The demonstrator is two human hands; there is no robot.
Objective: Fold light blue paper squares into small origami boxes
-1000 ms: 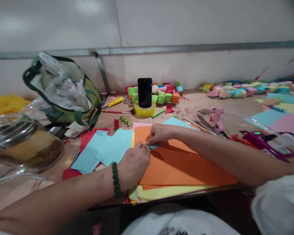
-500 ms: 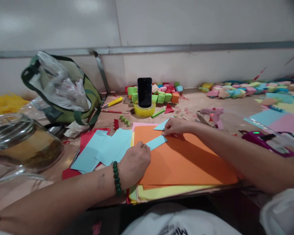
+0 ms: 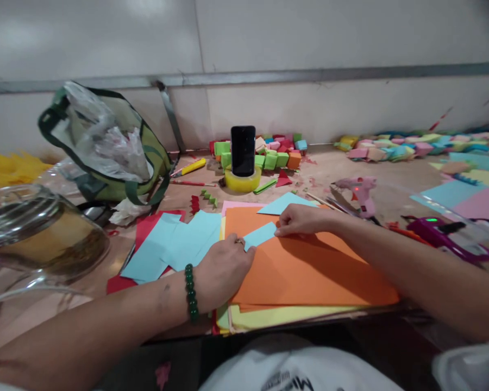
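Note:
A light blue paper strip (image 3: 261,234) lies slanted across a stack of orange paper (image 3: 309,271). At its lower left end, my left hand (image 3: 225,267), with a ring and a green bead bracelet, is closed over the strip. My right hand (image 3: 299,220) pinches the strip's upper right end, fingers curled together. Just beyond my right hand rests a light blue paper triangle (image 3: 287,203). Several light blue sheets (image 3: 187,241) overlap on red paper (image 3: 120,283) to the left of the stack.
A phone (image 3: 243,151) stands in a yellow tape roll (image 3: 242,182), in front of folded paper blocks (image 3: 271,160). A pink glue gun (image 3: 363,195) sits at the right. To the left are a glass teapot (image 3: 44,239), a green bag (image 3: 157,163) and a yellow cutter (image 3: 193,166).
My right hand has shifted slightly right and down, to the strip's end. More of the blue triangle behind it now shows. My left hand stays at the other end.

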